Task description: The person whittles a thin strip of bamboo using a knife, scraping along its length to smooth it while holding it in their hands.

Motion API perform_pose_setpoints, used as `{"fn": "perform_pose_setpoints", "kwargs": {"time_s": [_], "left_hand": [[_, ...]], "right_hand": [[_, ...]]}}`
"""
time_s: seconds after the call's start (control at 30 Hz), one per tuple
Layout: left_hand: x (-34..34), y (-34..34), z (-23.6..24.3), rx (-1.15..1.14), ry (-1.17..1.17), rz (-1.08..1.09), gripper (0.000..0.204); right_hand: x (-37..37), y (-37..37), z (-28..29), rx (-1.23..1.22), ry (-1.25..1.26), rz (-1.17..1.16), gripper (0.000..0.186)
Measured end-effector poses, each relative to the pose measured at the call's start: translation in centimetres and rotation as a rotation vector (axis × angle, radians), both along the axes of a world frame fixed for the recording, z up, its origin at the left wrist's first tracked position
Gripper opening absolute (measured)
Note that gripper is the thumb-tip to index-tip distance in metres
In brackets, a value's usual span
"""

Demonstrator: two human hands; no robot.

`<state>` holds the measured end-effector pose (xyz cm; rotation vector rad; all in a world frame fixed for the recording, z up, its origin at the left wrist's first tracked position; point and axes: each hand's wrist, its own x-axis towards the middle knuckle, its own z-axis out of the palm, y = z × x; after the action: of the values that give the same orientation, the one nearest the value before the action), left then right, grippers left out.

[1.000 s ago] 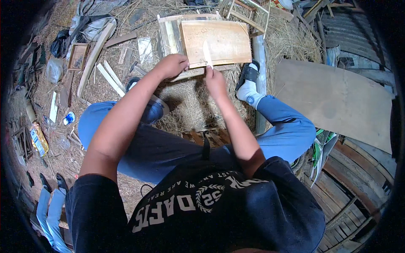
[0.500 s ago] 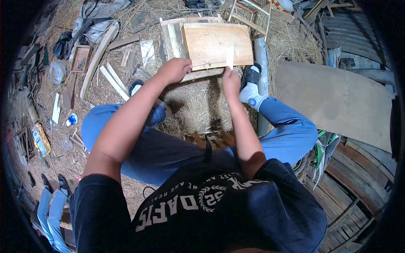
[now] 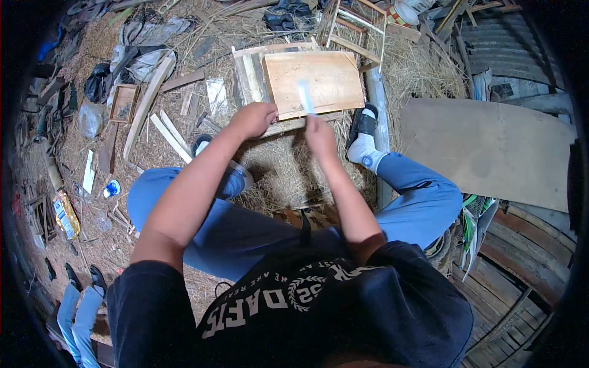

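Observation:
A light-coloured wooden board point(image 3: 319, 76) lies flat, tilted slightly, on a wooden box-like frame point(image 3: 248, 70) in front of me. At the board's near left corner, my left hand point(image 3: 254, 119) is closed, its fingers on the edge. Below the near edge, my right hand point(image 3: 320, 136) grips a pale, narrow flat strip point(image 3: 305, 95), which points away from me over the board. Motion blurs the strip, so its exact kind cannot be told. My hand hides the strip's lower end.
Straw covers the ground. A slatted wooden frame point(image 3: 353, 30) stands at the far right of the board, and a large flat sheet point(image 3: 485, 153) lies to the right. Loose wood pieces point(image 3: 147, 107) and a hammer point(image 3: 208, 122) are on the left. Another person's legs point(image 3: 80, 313) show at lower left.
My right hand and the pale strip have moved left along the board's near edge. My left hand stays at the corner. The whole view has shifted slightly.

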<state>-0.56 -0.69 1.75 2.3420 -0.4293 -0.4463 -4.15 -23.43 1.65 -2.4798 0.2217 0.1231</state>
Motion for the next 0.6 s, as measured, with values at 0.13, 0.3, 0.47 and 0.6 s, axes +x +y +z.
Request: {"fn": "perform_pose_setpoints", "kwargs": {"time_s": [0.13,0.3,0.47,0.6], "left_hand": [[0.3,-0.5,-0.5,-0.044,0.012,0.014,0.024],[0.4,0.1,-0.3,-0.026,0.039,0.004,0.027],[0.2,-0.5,-0.4,-0.08,0.057,0.026,0.028],[0.5,-0.1,-1.4,-0.138,0.127,0.019,0.029]], "right_hand": [[2.0,-4.0,-0.5,0.006,0.016,-0.136,0.048],[-0.5,0.1,0.2,0.0,0.052,-0.045,0.048],[1.8,-3.6,-1.2,-0.045,0.009,-0.192,0.052],[-0.7,1.7,-0.4,0.033,0.064,-0.069,0.049]]}}
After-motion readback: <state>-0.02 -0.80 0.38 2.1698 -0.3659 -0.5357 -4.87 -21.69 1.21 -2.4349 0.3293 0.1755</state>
